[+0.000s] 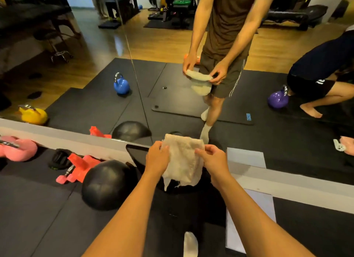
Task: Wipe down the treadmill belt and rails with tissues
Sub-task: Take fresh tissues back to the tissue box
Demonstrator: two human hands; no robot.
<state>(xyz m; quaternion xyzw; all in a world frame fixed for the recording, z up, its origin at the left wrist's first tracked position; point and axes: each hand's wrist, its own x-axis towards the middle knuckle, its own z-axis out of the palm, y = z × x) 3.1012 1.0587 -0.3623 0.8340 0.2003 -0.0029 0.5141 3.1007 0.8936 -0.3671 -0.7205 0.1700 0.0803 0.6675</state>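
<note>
I hold a crumpled off-white tissue sheet (pixel 183 161) in front of me with both hands. My left hand (pixel 157 158) pinches its left edge and my right hand (pixel 213 160) pinches its right edge. The sheet hangs down between them, with a torn lower edge. Below my hands lies the dark treadmill deck (pixel 172 208), with a glossy black front end (pixel 137 154) against the mirror's base. My white-socked foot (pixel 190 244) stands on it. The wall mirror ahead reflects me holding the same tissue (pixel 199 82).
A black half-ball (pixel 104 184), red dumbbells (pixel 80 166), a black glove (pixel 60 159) and a pink kettlebell (pixel 17 147) lie on the black mat to the left. A white board (pixel 249 214) lies to the right. The mirror reflects kettlebells and a crouching person (pixel 316 78).
</note>
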